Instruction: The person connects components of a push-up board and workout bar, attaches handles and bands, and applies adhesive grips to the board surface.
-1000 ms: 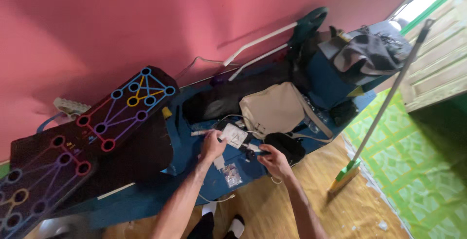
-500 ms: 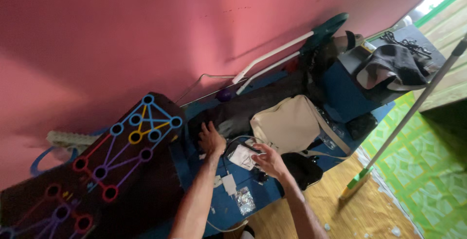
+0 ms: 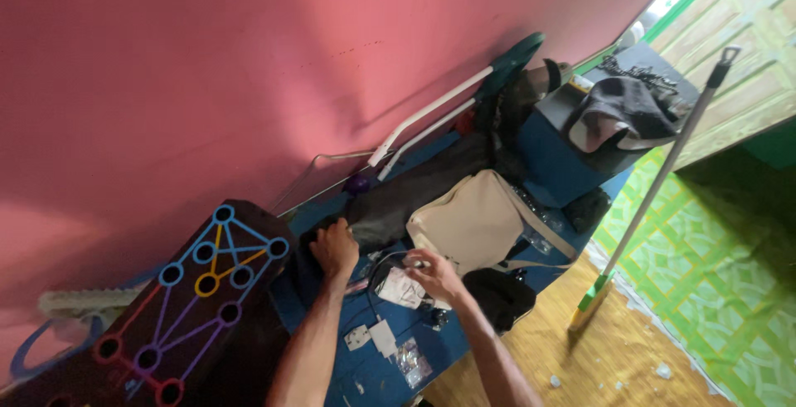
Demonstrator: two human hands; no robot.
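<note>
Blue table (image 3: pixel 464 349) with beige bag (image 3: pixel 473 223), black board (image 3: pixel 191 291).

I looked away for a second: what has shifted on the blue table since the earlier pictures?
The left hand moved up from the small white packet to the dark items nearer the pink wall. The right hand stays at the packet, now with a black cable looping beside it. The beige bag, patterned board and broom lie as before.

- The left hand (image 3: pixel 335 249) is stretched forward on a straight bare forearm, its fingers curled down and the back facing the camera.
- The right hand (image 3: pixel 433 273) is lower and closer, its fingers bent in a pinch, the forearm angled inward.
</note>
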